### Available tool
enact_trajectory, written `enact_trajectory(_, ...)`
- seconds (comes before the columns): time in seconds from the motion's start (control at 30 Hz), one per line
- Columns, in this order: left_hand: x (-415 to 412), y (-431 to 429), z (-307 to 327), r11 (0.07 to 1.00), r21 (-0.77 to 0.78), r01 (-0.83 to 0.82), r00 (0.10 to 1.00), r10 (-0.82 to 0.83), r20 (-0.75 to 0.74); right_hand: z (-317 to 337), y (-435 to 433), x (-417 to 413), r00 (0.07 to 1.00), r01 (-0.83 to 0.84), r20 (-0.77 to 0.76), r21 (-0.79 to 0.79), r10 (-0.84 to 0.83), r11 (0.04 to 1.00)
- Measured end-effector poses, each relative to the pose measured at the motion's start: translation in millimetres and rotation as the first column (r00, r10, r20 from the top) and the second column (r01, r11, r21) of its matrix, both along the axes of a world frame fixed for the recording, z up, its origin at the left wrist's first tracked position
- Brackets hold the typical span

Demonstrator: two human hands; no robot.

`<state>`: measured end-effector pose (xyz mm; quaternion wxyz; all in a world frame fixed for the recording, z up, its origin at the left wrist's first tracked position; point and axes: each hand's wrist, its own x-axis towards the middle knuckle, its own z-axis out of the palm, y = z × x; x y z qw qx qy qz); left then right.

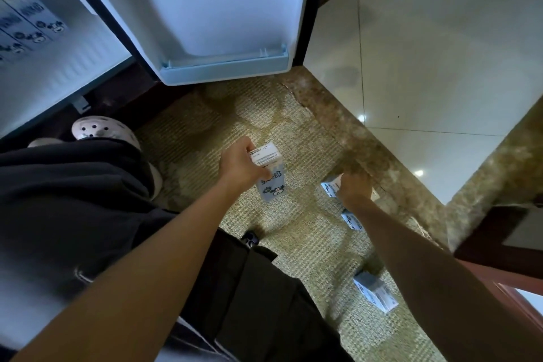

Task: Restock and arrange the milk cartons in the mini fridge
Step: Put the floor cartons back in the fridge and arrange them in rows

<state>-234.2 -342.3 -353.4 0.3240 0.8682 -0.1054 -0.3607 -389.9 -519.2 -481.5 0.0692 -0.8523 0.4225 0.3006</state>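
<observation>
Bare forearms fill bottom of frame: left hand (pixel 239 166) pinches small white-blue paper milk carton (pixel 269 175) mid-frame, right hand (pixel 355 188) wraps another carton (pixel 330 187) on carpet w/ fingers closed; probably light, squashy, so hold flat sides.

head: worn, wide-angle | faces steeply down | near carpet (pixel 293 244), open fridge door (pixel 205 9)

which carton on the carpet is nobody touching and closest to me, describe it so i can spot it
Start at the beige carpet below the open fridge door. Follow the right forearm toward the camera: the carton beside it lies tipped, apart from the others.
</observation>
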Motion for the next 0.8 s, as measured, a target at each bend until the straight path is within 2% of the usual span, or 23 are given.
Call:
enact_trajectory(0.13,-3,0,0,0.999,0.048,-0.002,0.997,-0.002,0.078,0,0,-1,0.999,0.033,0.038,0.007,-0.033,0.999)
enact_trajectory(0.23,-4,1,0,0.999,0.046,-0.021,0.997,0.017,0.076,-1,-1,-2,0.998,0.047,0.051,0.001,-0.047,0.999)
enact_trajectory(0.47,-6,-1,4,0.998,0.053,-0.019,0.997,0.015,0.082,15,14,10,0.991,-0.046,0.123,0.01,0.044,0.999)
enact_trajectory(0.6,-6,-2,11,0.999,0.035,-0.028,0.994,0.024,0.106,42,25,25,0.967,-0.098,0.241,0.079,0.076,0.992)
enact_trajectory(0.8,9,-5,50,1.0,-0.031,0.002,0.968,0.006,0.253,112,37,72,0.88,-0.197,0.468,0.209,0.079,0.958)
